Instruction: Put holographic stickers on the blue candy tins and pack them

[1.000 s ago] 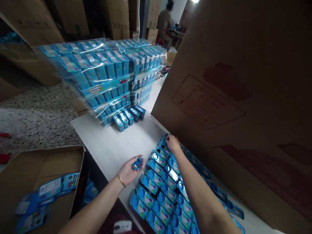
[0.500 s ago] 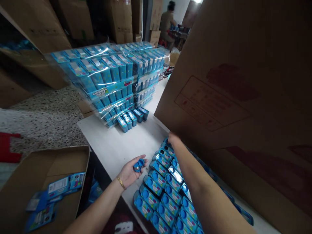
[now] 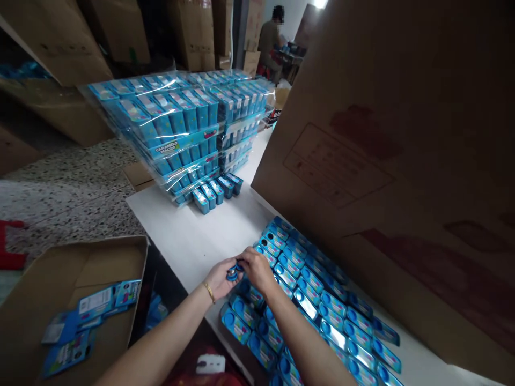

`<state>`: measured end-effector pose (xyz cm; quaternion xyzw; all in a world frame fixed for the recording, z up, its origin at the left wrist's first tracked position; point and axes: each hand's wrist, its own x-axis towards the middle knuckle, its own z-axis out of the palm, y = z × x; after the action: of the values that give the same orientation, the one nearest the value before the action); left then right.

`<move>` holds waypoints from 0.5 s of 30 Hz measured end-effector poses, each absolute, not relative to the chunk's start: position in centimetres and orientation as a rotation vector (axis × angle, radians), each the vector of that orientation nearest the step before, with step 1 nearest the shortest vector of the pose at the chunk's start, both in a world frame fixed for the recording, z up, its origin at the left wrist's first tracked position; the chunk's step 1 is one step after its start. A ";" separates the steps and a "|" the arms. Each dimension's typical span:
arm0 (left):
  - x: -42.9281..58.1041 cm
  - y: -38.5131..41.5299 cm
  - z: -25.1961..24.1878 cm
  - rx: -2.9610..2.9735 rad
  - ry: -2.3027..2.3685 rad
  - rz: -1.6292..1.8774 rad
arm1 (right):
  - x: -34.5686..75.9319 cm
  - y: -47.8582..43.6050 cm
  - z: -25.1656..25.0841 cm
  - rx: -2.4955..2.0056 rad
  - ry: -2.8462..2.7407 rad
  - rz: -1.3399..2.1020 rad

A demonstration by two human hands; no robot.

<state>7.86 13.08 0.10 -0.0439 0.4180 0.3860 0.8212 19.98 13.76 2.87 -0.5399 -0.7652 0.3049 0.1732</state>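
My left hand [image 3: 219, 280] is palm up with its fingers curled round small round blue caps [image 3: 232, 274], held just above the table beside the rows of containers. My right hand [image 3: 257, 268] meets it, thumb and fingertips pinched on a cap among them; how many caps there are is hard to see. Below and to the right stand close rows of blue plastic containers [image 3: 315, 280] with printed labels and round blue caps on their tops. Two at the far end show dark round openings [image 3: 264, 243]. My right forearm hides part of the rows.
A large cardboard box [image 3: 346, 134] walls off the right side. Plastic-wrapped stacks of blue containers [image 3: 173, 126] stand on the white table [image 3: 169, 220], several loose containers [image 3: 217, 192] before them. An open carton [image 3: 108, 262] with blue packets is at lower left. A person [image 3: 270, 40] sits far back.
My right hand has come back from the far end of the container rows to the caps in my left hand. The left hand has moved slightly right, its fingers now more curled.
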 end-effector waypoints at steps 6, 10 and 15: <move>7.5 13.1 0.0 -0.027 0.936 0.787 | 23.3 14.5 1.9 -1.722 -1.953 0.760; 6.7 13.4 0.2 -0.016 0.940 0.766 | 26.9 18.3 2.1 -2.249 -1.845 0.579; 6.2 13.5 0.9 -0.031 0.998 0.749 | 28.4 24.0 1.3 -2.606 -1.869 0.652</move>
<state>6.19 13.46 0.87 -0.0143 0.4673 0.3506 0.8115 28.39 23.99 1.31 -0.7946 -0.5699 0.1987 -0.0654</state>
